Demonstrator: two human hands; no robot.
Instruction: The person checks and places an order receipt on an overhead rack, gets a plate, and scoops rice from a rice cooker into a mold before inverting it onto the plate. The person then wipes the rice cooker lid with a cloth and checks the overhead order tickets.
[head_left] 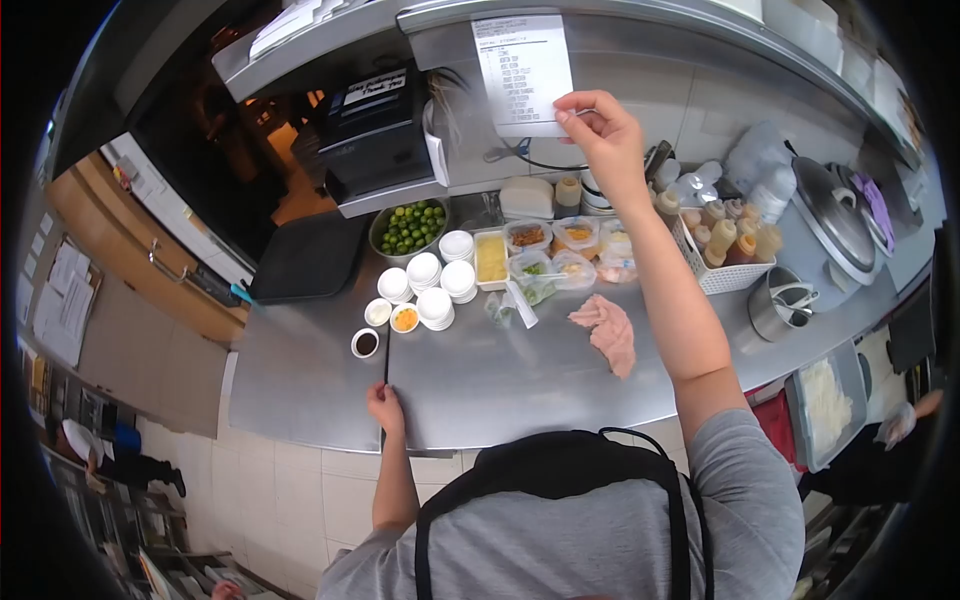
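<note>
My right hand is raised, its thumb and fingers pinching the lower right corner of a printed order slip that hangs at the steel shelf. My left hand is low at the counter's front edge, fingers curled, at a thin dark line on the steel; whether it grips anything is unclear. Ahead of it is a small cup of dark sauce. Beside that cup are a cup with orange bits and a cup with pale contents. Stacked white cups stand behind them.
A pink cloth lies crumpled on the steel counter. Behind are a bowl of limes, a yellow-filled tub, lidded food boxes and a basket of sauce bottles. A black printer sits back left. Other people stand at both sides.
</note>
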